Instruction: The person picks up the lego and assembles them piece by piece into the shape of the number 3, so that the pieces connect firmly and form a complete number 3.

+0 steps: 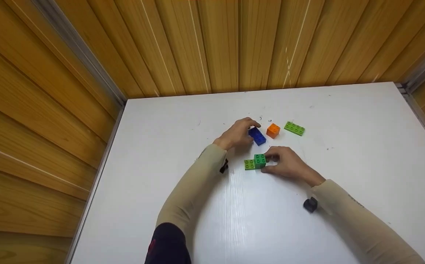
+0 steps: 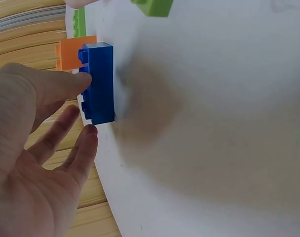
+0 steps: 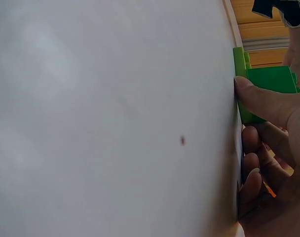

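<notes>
My left hand (image 1: 237,132) is beside a blue brick (image 1: 257,136) on the white table. In the left wrist view, the thumb overlaps the studded side of the brick, and the other fingers are spread near its end. A square green brick (image 1: 260,160) sits on one end of a light green plate (image 1: 249,164), whose studs show on the left half. My right hand (image 1: 287,162) grips this pair from the right, thumb on the near side and fingers on the far side. In the right wrist view, the thumb lies along the green brick (image 3: 272,79).
Just behind the blue brick is an orange brick (image 1: 273,130). A loose light green plate (image 1: 294,128) lies to its right. The white table (image 1: 143,165) meets wood-patterned walls (image 1: 220,44) at the back and left. Small dark marks dot its surface.
</notes>
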A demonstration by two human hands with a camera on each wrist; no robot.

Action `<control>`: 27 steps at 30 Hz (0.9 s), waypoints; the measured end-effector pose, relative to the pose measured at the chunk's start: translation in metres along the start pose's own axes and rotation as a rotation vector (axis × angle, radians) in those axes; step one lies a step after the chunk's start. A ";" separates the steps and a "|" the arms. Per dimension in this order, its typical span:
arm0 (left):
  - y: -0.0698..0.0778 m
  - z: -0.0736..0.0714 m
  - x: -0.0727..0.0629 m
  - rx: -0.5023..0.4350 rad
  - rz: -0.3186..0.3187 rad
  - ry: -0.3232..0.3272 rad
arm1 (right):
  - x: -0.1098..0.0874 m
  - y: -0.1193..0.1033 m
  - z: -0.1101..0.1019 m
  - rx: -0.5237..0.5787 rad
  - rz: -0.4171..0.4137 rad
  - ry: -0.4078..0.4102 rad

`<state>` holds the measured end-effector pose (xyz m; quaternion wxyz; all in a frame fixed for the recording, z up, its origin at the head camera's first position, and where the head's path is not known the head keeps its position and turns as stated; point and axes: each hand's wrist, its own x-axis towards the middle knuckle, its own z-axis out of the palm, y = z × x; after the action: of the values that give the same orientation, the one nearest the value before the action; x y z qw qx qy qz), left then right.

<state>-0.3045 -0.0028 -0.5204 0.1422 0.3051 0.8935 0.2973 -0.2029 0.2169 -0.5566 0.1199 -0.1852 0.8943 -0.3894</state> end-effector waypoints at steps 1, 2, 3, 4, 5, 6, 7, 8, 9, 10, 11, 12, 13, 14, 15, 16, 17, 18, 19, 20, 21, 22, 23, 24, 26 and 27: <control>-0.001 0.001 0.001 0.011 0.002 -0.003 | 0.000 -0.001 0.000 0.000 -0.007 0.003; -0.002 0.001 0.001 0.022 0.005 -0.005 | 0.000 -0.001 0.000 0.001 -0.015 0.004; -0.002 0.002 0.001 0.030 0.004 -0.006 | -0.001 -0.002 0.000 0.002 -0.016 0.007; -0.003 0.002 0.002 0.032 0.001 -0.007 | -0.001 -0.002 0.000 0.002 -0.011 0.006; -0.003 0.002 0.002 0.035 -0.003 -0.006 | -0.001 -0.002 0.000 0.002 -0.006 0.005; -0.003 0.003 0.002 0.035 -0.007 -0.006 | -0.001 -0.003 0.000 0.000 -0.001 0.003; -0.004 0.003 0.003 0.036 -0.007 -0.006 | 0.000 -0.002 0.000 -0.001 0.003 0.002; -0.004 0.003 0.003 0.038 -0.010 -0.006 | 0.000 -0.002 0.000 -0.002 0.008 0.000; -0.004 0.003 0.003 0.037 -0.016 -0.009 | 0.000 -0.002 0.000 -0.003 0.017 -0.002; -0.004 0.002 0.003 0.039 -0.021 -0.012 | 0.000 -0.002 0.000 -0.005 0.019 -0.004; -0.004 0.002 0.002 0.042 -0.025 -0.015 | 0.000 -0.002 0.000 -0.005 0.023 -0.006; -0.004 0.002 0.003 0.046 -0.025 -0.017 | 0.000 -0.002 0.000 -0.005 0.027 -0.010; -0.004 0.002 0.002 0.052 -0.026 -0.018 | 0.001 -0.002 0.000 -0.003 0.028 -0.012; -0.004 0.001 0.002 0.055 -0.031 -0.019 | 0.001 -0.002 0.000 -0.003 0.029 -0.013; -0.005 0.001 0.002 0.057 -0.035 -0.019 | 0.001 -0.002 0.000 -0.002 0.030 -0.016; -0.005 0.001 0.001 0.059 -0.036 -0.019 | 0.001 -0.002 0.000 -0.002 0.030 -0.017; -0.005 0.000 0.001 0.059 -0.039 -0.020 | 0.002 -0.002 0.000 -0.002 0.029 -0.017; -0.005 0.000 0.001 0.059 -0.043 -0.022 | 0.002 -0.001 0.000 -0.003 0.028 -0.016; -0.005 0.000 0.000 0.057 -0.050 -0.025 | 0.002 -0.001 0.000 -0.004 0.026 -0.015; -0.005 0.000 0.000 0.056 -0.057 -0.029 | 0.002 -0.001 0.000 -0.006 0.024 -0.013; -0.005 0.001 -0.001 0.056 -0.064 -0.032 | 0.002 -0.001 0.000 -0.006 0.023 -0.012; -0.006 0.001 -0.001 0.055 -0.072 -0.035 | 0.001 0.000 0.000 -0.007 0.021 -0.009; -0.006 0.001 -0.001 0.054 -0.079 -0.036 | 0.001 0.000 0.000 -0.008 0.019 -0.007; -0.006 0.001 -0.002 0.055 -0.083 -0.037 | 0.001 -0.001 0.000 -0.005 0.021 -0.007; -0.006 0.002 -0.002 0.054 -0.092 -0.039 | 0.001 -0.001 0.000 -0.001 0.025 -0.008; -0.006 0.002 -0.003 0.063 -0.084 -0.041 | 0.001 -0.001 0.001 0.000 0.025 -0.010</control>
<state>-0.3044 -0.0076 -0.5254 0.1631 0.2778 0.9113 0.2563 -0.2030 0.2160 -0.5566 0.1291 -0.1759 0.8959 -0.3869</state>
